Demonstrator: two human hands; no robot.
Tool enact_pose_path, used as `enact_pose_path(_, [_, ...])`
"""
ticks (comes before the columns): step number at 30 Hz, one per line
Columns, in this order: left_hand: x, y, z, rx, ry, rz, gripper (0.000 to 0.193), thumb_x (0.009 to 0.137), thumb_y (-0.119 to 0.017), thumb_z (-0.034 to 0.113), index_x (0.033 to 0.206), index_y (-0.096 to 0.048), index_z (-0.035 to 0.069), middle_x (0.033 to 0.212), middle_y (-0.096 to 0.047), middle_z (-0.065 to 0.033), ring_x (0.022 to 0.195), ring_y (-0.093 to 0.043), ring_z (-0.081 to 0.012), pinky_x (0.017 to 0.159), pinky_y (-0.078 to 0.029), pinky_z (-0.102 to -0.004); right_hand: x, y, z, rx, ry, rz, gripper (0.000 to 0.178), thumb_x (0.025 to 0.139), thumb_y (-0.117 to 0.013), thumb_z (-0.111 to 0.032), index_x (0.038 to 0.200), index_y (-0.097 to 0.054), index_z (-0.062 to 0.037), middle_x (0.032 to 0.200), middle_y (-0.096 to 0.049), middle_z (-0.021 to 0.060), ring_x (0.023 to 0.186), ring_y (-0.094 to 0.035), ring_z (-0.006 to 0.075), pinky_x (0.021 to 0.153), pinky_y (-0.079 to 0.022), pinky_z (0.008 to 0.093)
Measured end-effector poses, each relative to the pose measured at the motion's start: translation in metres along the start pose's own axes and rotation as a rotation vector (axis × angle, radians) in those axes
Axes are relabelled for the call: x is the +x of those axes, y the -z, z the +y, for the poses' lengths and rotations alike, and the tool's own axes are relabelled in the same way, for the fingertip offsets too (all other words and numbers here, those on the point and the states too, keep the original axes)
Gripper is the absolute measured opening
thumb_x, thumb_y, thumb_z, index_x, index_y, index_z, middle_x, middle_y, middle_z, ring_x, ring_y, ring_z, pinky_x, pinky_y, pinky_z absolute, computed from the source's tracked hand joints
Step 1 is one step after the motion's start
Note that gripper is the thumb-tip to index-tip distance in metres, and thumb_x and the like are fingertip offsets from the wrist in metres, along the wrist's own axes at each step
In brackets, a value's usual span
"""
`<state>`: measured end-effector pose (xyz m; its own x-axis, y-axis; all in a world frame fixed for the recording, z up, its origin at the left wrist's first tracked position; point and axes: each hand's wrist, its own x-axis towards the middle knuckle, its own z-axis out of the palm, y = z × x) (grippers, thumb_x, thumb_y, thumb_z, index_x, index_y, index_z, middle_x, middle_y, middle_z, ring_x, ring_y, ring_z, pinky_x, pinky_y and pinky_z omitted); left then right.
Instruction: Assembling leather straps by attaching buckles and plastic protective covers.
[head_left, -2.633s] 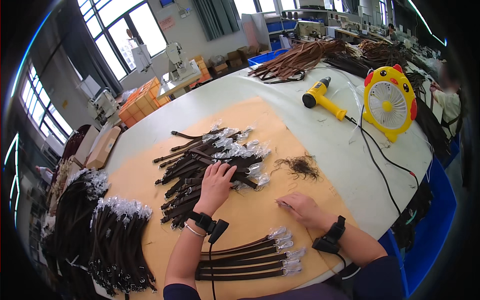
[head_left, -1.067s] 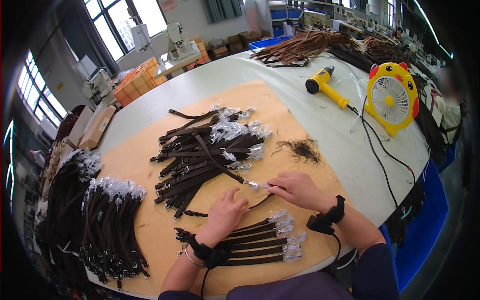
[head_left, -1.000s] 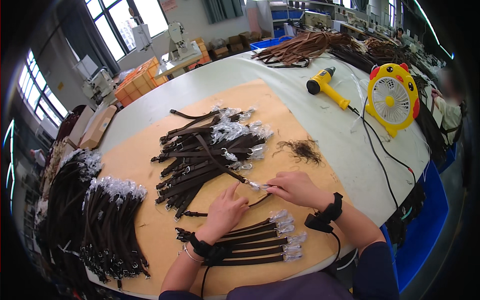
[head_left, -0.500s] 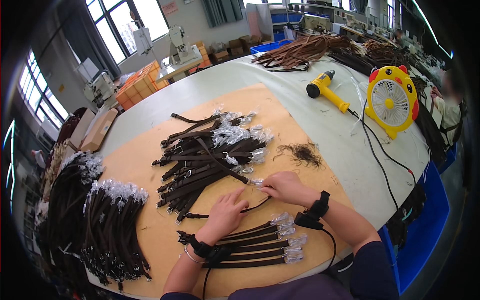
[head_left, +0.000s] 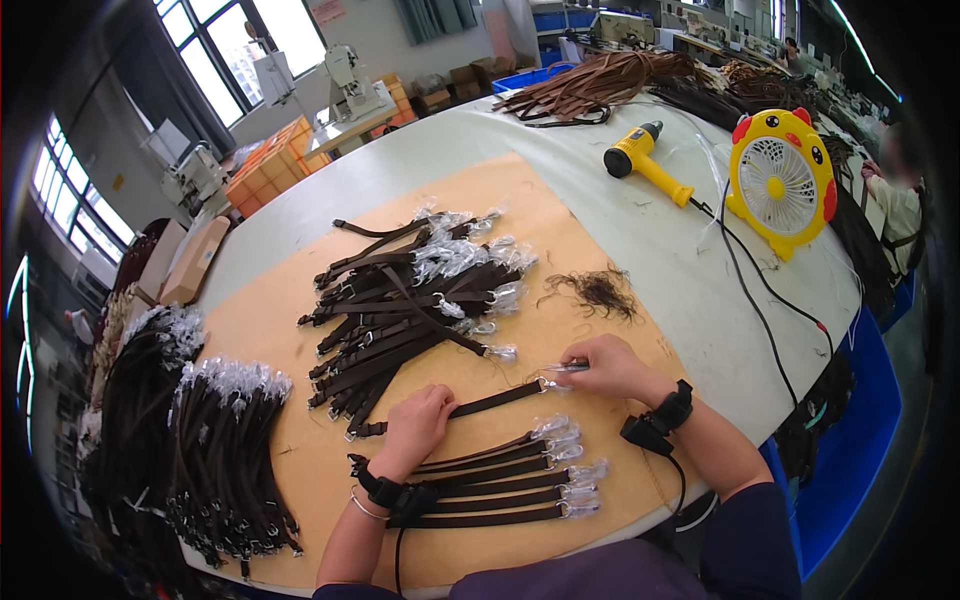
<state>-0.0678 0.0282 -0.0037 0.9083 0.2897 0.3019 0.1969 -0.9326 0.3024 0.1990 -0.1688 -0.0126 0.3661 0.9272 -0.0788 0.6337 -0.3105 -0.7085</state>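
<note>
A single dark brown strap (head_left: 500, 398) lies slantwise across the middle of the tan board. My left hand (head_left: 418, 418) is closed on it near its buckle end, which pokes out to the left of the fingers. At the strap's other end is a metal ring with a plastic-wrapped clasp (head_left: 551, 384). My right hand (head_left: 612, 366) is closed just above that clasp, pinching a small silver metal tool (head_left: 572, 367) whose exact kind I cannot make out. Below, a row of several similar straps (head_left: 500, 495) lies side by side, their wrapped clasps to the right.
Beyond my hands is a loose pile of straps (head_left: 400, 315); bundled straps (head_left: 225, 460) hang over the left edge. Loose dark threads (head_left: 600, 293) lie on the board (head_left: 480, 560). A yellow heat gun (head_left: 650, 168), a yellow fan (head_left: 785, 185) and cords stand right; a blue bin (head_left: 855, 450) sits below.
My right hand has shifted right and now shows a silver tool. My left hand has drawn in from spread fingers to a grip on the strap, which lies flatter and straighter.
</note>
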Motion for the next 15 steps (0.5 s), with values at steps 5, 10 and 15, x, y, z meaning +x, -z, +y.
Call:
enact_pose_path(5, [0.021,-0.007,0.023,-0.074,0.058,0.033,0.015,0.087,-0.072,0.015,0.101,-0.068,0.009,0.093,-0.064,-0.0055,0.07,-0.064,-0.025,0.065,-0.051,-0.0365,0.0,-0.002,-0.003,0.03,-0.051,0.036,0.035,0.08,-0.077,-0.04,0.1,-0.074,-0.0124,0.087,-0.073,0.0117,0.084,-0.069,0.0293,0.074,-0.053,0.039])
enact_pose_path(10, [0.046,-0.031,0.054,-0.22,0.094,-0.017,0.018,0.087,-0.072,0.014,0.103,-0.068,0.009,0.091,-0.064,-0.0055,0.071,-0.065,-0.0256,0.065,-0.051,-0.0371,-0.002,-0.007,0.0,0.002,0.03,0.106,0.037,0.083,-0.074,-0.042,0.106,-0.072,-0.0123,0.086,-0.073,0.013,0.083,-0.07,0.0302,0.073,-0.054,0.0408])
enact_pose_path(15, [0.055,-0.038,0.058,-0.16,-0.013,-0.045,0.013,0.089,-0.068,0.012,0.102,-0.069,0.012,0.088,-0.064,-0.0073,0.072,-0.066,-0.0309,0.062,-0.052,-0.0401,-0.008,-0.005,-0.009,0.012,0.09,0.231,0.033,0.09,-0.069,-0.04,0.108,-0.072,-0.012,0.087,-0.073,0.0122,0.083,-0.07,0.0295,0.071,-0.054,0.0396])
